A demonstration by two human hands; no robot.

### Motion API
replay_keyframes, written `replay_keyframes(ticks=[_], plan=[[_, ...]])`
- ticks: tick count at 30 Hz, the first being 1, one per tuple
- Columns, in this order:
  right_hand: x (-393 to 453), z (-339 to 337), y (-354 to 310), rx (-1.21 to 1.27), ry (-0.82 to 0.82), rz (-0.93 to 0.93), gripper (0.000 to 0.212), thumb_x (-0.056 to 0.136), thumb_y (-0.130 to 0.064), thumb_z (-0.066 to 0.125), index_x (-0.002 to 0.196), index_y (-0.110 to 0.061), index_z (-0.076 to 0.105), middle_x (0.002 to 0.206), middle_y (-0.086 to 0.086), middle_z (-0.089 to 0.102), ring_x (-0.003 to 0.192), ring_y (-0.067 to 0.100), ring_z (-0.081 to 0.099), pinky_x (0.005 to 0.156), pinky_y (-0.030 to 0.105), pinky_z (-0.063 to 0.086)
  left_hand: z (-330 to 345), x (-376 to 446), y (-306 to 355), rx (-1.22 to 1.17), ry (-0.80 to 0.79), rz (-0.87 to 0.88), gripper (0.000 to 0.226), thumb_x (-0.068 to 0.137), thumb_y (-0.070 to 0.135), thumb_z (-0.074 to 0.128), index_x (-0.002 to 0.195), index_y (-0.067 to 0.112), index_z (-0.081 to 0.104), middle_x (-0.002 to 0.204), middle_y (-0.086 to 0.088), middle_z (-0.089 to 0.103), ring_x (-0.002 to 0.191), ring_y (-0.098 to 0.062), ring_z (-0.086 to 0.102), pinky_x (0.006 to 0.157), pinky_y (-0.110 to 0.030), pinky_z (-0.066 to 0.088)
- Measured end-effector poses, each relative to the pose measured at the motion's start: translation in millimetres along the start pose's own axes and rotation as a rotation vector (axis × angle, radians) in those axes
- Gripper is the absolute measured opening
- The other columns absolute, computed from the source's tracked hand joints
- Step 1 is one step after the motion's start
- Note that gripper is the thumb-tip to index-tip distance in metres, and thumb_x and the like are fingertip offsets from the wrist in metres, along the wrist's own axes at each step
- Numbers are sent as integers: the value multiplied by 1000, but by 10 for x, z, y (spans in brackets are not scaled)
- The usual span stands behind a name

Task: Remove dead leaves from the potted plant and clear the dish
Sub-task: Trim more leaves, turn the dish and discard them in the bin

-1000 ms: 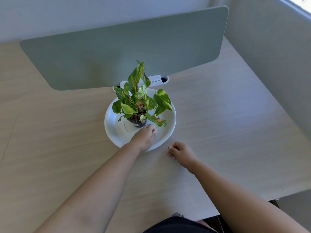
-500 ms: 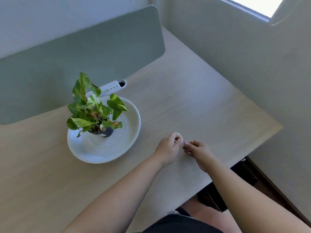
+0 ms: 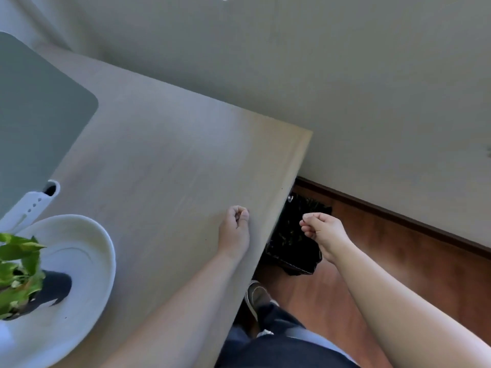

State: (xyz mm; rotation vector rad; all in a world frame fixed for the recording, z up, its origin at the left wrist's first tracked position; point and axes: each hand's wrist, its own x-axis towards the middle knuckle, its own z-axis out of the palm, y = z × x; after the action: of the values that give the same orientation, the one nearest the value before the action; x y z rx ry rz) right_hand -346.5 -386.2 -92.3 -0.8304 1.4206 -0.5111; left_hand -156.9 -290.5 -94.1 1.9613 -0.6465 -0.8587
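The potted plant point(image 3: 18, 272) stood in the white dish point(image 3: 87, 261) at nine o'clock. Both our hands had left it. Our right hand point(image 3: 322, 229) had swung out past the surface point(image 3: 172, 160) edge above the black bin point(image 3: 292, 243) on the floor, fingers pinched; contents too small to tell. Our left hand point(image 3: 236, 224) lay curled on the surface, seemingly empty. Likely a discard trip. A grey divider point(image 3: 34, 123) stood at ten o'clock.
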Motion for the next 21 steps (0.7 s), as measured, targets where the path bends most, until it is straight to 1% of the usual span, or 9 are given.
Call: replay_keyframes(ticks=[3, 6, 9, 11, 12, 14, 17, 19, 21], plan=[[6, -131, 77, 17, 50, 30, 11, 89, -12, 64, 80, -8, 69, 79, 8, 69, 68, 14, 59, 69, 26, 50, 327, -15, 128, 41, -121, 64, 14, 98, 21, 49, 93, 12, 59, 95, -6, 68, 85, -18, 59, 77, -29, 43], [32, -248, 98, -7, 111, 59, 9, 87, -15, 67, 81, -10, 71, 80, 7, 71, 68, 14, 60, 70, 27, 51, 605, 0, 241, 112, -258, 182, 13, 97, 20, 49, 92, 14, 60, 84, 2, 62, 77, -14, 56, 76, -28, 46], [106, -385, 61, -41, 225, 80, 10, 86, -15, 66, 78, -13, 72, 76, 3, 70, 66, 13, 58, 70, 26, 54, 802, 60, 394, 336, -376, 374, 11, 95, 28, 49, 89, 25, 58, 78, 13, 57, 72, -10, 55, 71, -28, 49], [178, -455, 25, -53, 280, 89, 12, 86, -14, 65, 78, -14, 73, 75, 4, 70, 66, 13, 58, 74, 27, 57, 880, 118, 508, 512, -442, 458, 12, 96, 32, 48, 92, 29, 58, 88, 14, 61, 79, -9, 58, 73, -27, 49], [219, -490, 14, -61, 296, 97, 12, 86, -14, 65, 78, -15, 73, 76, 4, 71, 66, 13, 59, 76, 29, 57, 925, 156, 556, 564, -467, 469, 13, 96, 32, 47, 94, 29, 59, 93, 13, 62, 83, -9, 59, 74, -27, 49], [297, -532, -5, -71, 318, 108, 13, 87, -14, 63, 81, -15, 74, 77, 4, 72, 66, 13, 61, 80, 30, 59, 986, 238, 646, 595, -487, 450, 13, 97, 30, 49, 95, 25, 61, 94, 10, 63, 85, -11, 59, 73, -26, 47], [397, -560, -38, -40, 343, 125, 17, 91, -12, 57, 96, -12, 74, 83, 4, 74, 69, 13, 65, 76, 27, 58, 1087, 361, 762, 599, -462, 376, 12, 94, 25, 55, 95, 20, 65, 93, 7, 66, 84, -12, 61, 70, -23, 45], [457, -564, -61, -2, 344, 156, 22, 94, -10, 51, 104, -13, 71, 93, 3, 73, 77, 13, 68, 76, 25, 56, 1172, 444, 809, 593, -439, 319, 9, 91, 21, 60, 95, 20, 67, 94, 6, 68, 85, -13, 62, 68, -20, 46], [489, -550, -71, 32, 322, 196, 31, 94, -7, 45, 112, -17, 68, 104, 2, 71, 88, 16, 69, 81, 28, 56, 1245, 498, 827, 590, -447, 270, 14, 91, 17, 58, 97, 23, 68, 100, 6, 69, 91, -14, 64, 73, -21, 50]])
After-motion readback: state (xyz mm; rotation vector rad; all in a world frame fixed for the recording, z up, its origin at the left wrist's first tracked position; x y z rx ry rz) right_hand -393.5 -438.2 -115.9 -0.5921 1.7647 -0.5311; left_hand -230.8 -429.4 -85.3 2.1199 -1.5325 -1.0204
